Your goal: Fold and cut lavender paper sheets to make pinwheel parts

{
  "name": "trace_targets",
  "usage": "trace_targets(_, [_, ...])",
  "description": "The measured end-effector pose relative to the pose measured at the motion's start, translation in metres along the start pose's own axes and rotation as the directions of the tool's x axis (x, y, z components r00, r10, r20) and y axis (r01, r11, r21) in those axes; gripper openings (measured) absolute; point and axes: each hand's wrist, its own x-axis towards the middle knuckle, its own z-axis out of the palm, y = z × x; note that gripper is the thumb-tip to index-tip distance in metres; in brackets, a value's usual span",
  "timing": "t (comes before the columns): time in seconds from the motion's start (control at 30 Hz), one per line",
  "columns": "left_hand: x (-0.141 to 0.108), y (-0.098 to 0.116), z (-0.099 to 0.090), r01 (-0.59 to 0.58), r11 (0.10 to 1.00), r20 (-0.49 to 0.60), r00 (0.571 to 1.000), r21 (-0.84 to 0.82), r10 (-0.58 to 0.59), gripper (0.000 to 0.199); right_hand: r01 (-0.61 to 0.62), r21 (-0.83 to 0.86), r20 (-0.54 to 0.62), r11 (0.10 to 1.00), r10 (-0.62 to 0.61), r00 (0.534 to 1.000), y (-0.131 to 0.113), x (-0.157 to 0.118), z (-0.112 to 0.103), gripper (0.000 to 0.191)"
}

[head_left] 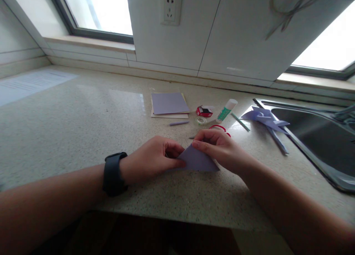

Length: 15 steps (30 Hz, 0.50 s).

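Between my two hands is a piece of purple paper (197, 160), folded into a triangle with its peak pointing up. My left hand (155, 155) grips its left side, thumb in front and the other fingers behind. At the peak, my right hand (222, 146) pinches the paper between thumb and fingers. Red-handled scissors (219, 127) lie just behind my right hand, which partly hides them. A short purple rolled paper stick (179, 123) rests a little farther back.
Behind are a stack of paper sheets (168, 103), a red box (204, 111), a tape roll (201, 120), a glue stick (226, 111) and a green stick (240, 122). A purple paper pinwheel (264, 118) leans at the sink (313, 162). A printed sheet (33, 85) lies far left.
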Motion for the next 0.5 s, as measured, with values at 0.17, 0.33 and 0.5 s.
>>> trace_targets(0.17, [-0.0012,0.0005,-0.0008,0.026,1.000,0.006,1.000,-0.006,-0.026,0.022,0.013,0.024,0.002,1.000,-0.013,1.000,-0.0011,-0.0010,0.0002,0.030])
trace_targets(0.33, [-0.0005,0.0013,-0.0009,0.040,0.999,-0.012,0.999,-0.006,-0.040,0.019,0.032,0.028,-0.014,0.999,-0.032,0.999,-0.0019,-0.0007,0.0001,0.027])
trace_targets(0.5, [-0.0008,0.0011,-0.0002,0.034,0.999,-0.030,0.999,0.024,-0.033,0.020,0.065,-0.004,-0.033,0.998,-0.065,0.997,-0.0029,0.0001,0.0005,0.025])
